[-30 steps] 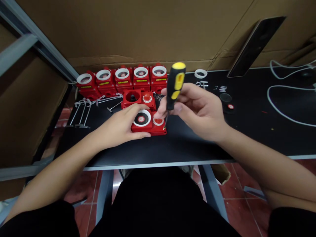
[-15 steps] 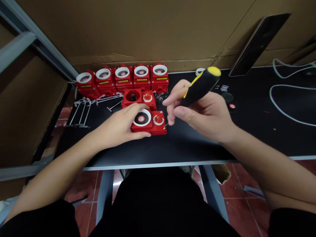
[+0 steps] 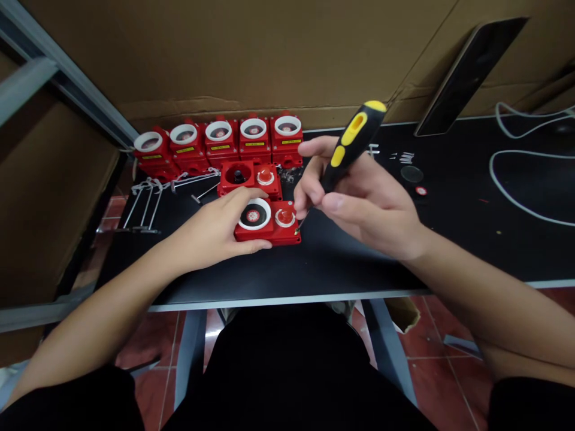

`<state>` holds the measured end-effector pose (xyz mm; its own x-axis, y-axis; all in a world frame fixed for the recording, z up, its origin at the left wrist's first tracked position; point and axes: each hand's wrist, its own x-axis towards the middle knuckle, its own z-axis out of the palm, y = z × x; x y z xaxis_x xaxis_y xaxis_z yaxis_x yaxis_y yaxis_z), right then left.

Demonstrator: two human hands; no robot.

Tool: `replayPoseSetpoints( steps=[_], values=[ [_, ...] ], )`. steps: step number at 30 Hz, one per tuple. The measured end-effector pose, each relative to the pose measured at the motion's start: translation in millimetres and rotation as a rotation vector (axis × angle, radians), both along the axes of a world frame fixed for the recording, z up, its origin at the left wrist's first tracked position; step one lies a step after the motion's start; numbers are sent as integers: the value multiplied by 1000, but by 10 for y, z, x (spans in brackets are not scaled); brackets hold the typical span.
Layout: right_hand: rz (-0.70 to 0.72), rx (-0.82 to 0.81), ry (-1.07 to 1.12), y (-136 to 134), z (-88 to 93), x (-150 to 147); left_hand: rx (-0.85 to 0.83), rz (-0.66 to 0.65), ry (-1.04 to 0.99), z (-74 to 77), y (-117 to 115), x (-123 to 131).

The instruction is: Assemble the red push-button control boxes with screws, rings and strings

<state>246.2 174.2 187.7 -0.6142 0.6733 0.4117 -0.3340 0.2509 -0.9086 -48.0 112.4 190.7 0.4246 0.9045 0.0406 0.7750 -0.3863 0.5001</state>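
Pressing a red switch box [image 3: 268,234] flat against the black worktop [image 3: 341,263], the person's left hand [image 3: 215,230] clasps its left end, with the fingers curled over the far edge and the thumb along the near face. The box sits close to the worktop's front edge, its white-ringed dial [image 3: 253,214] and red button [image 3: 285,216] facing up.

The right hand [image 3: 368,206] has its fingers closed round a black-and-yellow screwdriver [image 3: 353,140]. The handle leans off toward two o'clock and the tip meets the box at its near right corner.

To my eye the tool is well tilted. Bringing the handle up over the corner would seat the tip squarely, and firm downward pressure with slow turns should stop it slipping. The left hand looks well placed as a brace, clear of the tip.

At twelve o'clock from the held box lies an open box [image 3: 249,176], just beside it. Behind that stands a row of five finished boxes [image 3: 220,140] against the cardboard wall [image 3: 269,60]. Thin metal pins [image 3: 148,203] lie at ten o'clock, small round caps [image 3: 412,173] at two o'clock, and a white cable [image 3: 530,206] loops well apart at three o'clock.
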Motion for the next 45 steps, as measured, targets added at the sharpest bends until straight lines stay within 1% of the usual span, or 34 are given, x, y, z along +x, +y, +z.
replayPoseSetpoints(
  steps=[5,7,9,15,19,21,24,26,28,35,39,42,45],
  values=[
    [-65,77,-111,-56,129,5,3,-24,-12,-20,4,-10],
    [-53,104,-118,-56,167,23,7,-33,-16,-19,4,-10],
    [-44,94,-99,-52,180,45,7,-31,-16,-8,1,-9],
    [-99,27,-71,-61,117,57,-14,-10,-17,14,-11,-7],
    [-14,-32,65,-59,37,20,8,-8,2,-3,-10,-5],
    [25,-35,92,-55,24,18,14,-14,-1,-4,-11,-6],
    [23,56,12,-43,59,43,7,-23,-5,10,-13,-10],
    [-1,132,-65,-30,99,66,-2,-28,-2,22,-14,-14],
    [-29,172,-102,-20,133,85,3,-34,-3,27,-14,-19],
    [-161,128,-94,-37,143,104,9,-29,-4,20,-10,-13],
    [-132,99,-45,-35,107,78,-8,-16,-11,22,-6,-8],
    [-120,42,0,-14,52,53,-4,-14,-10,24,-5,-13],
    [-76,6,40,1,19,38,-3,-14,-1,31,-8,-16]
  ],
)
